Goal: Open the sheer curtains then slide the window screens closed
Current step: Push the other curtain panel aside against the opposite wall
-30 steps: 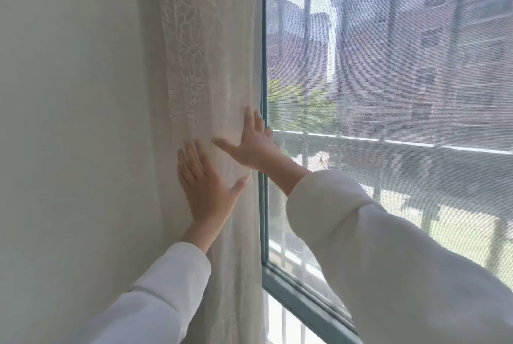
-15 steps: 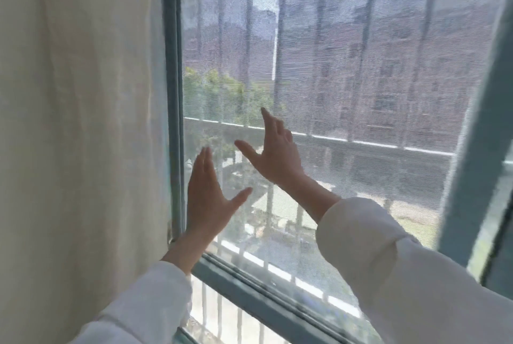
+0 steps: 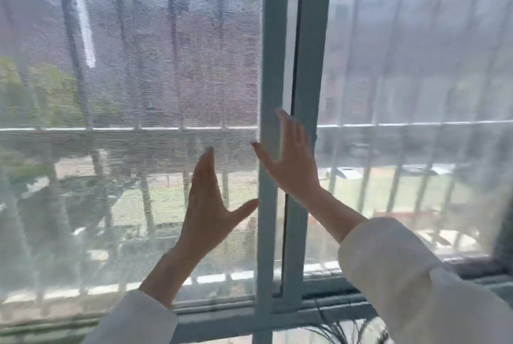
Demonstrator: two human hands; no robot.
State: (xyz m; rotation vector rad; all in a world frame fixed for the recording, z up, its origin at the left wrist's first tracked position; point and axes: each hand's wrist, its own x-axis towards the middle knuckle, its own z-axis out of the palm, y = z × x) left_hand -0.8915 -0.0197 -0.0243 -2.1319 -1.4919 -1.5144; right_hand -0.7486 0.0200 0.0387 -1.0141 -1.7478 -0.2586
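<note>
A mesh window screen [image 3: 133,88] fills the left half of the head view, in a grey-blue frame. Its right upright [image 3: 270,52] stands beside a second upright [image 3: 311,52], with a dark gap between them. My left hand [image 3: 206,205] is raised flat in front of the mesh, fingers up, thumb out to the right. My right hand [image 3: 291,160] is spread in front of the uprights, fingertips at the gap; touching or not, I cannot tell. Both hands hold nothing. A hazy pale pane [image 3: 416,80] lies to the right. The bunched sheer curtain is out of view.
The lower window rail [image 3: 222,316] runs across the bottom. Thin dark plant leaves [image 3: 336,329] poke up at the bottom right. Outside are vertical bars, a horizontal railing [image 3: 111,129], trees and brick buildings.
Both hands left the bunched curtain at the left and travelled right across the screen to the middle uprights. The view swung right with them, and the curtain dropped out of sight.
</note>
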